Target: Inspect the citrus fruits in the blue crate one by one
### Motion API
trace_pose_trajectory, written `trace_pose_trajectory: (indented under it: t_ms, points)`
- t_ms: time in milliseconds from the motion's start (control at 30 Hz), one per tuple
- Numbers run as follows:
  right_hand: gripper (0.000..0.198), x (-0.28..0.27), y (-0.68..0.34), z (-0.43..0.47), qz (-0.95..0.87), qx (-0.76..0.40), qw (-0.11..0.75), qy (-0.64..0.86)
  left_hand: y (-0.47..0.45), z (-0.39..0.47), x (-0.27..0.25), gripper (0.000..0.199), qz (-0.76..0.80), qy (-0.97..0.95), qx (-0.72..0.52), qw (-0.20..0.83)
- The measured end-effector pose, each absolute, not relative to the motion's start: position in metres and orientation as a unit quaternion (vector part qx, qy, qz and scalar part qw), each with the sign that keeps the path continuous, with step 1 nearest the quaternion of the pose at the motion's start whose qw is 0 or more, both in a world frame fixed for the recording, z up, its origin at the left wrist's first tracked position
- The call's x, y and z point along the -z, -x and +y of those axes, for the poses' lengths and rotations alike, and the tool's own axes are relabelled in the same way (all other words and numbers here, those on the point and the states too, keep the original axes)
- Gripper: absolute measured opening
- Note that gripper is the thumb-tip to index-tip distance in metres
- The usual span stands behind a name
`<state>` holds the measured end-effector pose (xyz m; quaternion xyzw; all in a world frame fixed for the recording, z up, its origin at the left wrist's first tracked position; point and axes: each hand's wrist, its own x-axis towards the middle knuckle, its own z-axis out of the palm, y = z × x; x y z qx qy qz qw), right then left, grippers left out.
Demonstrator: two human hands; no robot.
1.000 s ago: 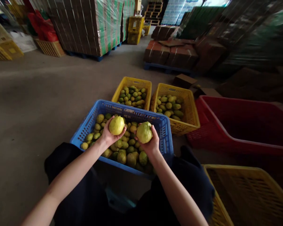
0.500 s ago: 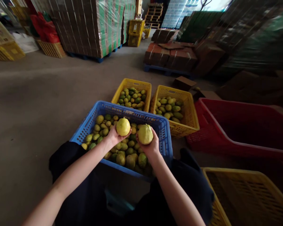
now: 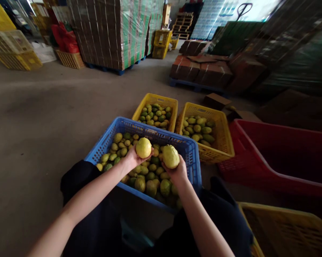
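In my left hand [image 3: 133,158] rests a smooth, round yellow fruit [image 3: 143,147], with my fingers curled under it. My right hand [image 3: 178,170] grips a lumpy yellow-green fruit [image 3: 171,156] that is larger and tilted to the left. Both look like big lemons, but I cannot tell the exact kind. The two fruits are held apart, side by side, over a blue plastic crate [image 3: 195,151]. Inside that crate lie many similar green and yellow fruits [image 3: 151,188], partly covered by my hands and forearms.
Beyond the blue crate stand two yellow crates of fruit, one left [image 3: 161,98] and one right [image 3: 221,146]. A large red bin [image 3: 246,157] is at the right, with another yellow crate [image 3: 281,210] nearer me. Wrapped pallet stacks [image 3: 102,35] and flat cartons [image 3: 201,69] stand behind.
The fruit in my right hand has turned and now leans more to the left. My left hand keeps its hold. The whole scene has shifted slightly right and down in view.
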<state>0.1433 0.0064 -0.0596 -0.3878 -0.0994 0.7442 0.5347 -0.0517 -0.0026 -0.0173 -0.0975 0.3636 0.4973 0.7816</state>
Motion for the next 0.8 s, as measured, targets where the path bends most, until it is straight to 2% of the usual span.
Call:
trace_pose_trajectory:
  t_ms: [200,367,467,600,700,800]
  points:
    - [0.023,0.030,-0.128,-0.009,-0.049,-0.750,0.520,0.407,0.069,-0.014,0.010,0.028,0.387,0.100,-0.552,0.731]
    - [0.025,0.027,-0.128,-0.012,-0.062,-0.768,0.519,0.370,0.084,-0.022,0.015,0.041,0.403,0.135,-0.556,0.714]
    - [0.027,0.027,-0.126,-0.011,-0.084,-0.781,0.506,0.356,0.091,-0.023,0.018,0.048,0.369,0.090,-0.566,0.732]
    - [0.028,0.023,-0.119,-0.014,-0.118,-0.794,0.497,0.330,0.097,-0.023,0.019,0.046,0.323,0.014,-0.542,0.776]
    - [0.030,0.021,-0.116,-0.015,-0.120,-0.803,0.495,0.310,0.093,-0.023,0.017,0.044,0.281,0.019,-0.573,0.770]
    - [0.030,0.023,-0.119,-0.013,-0.092,-0.787,0.528,0.305,0.081,-0.022,0.013,0.042,0.250,0.040,-0.615,0.747]
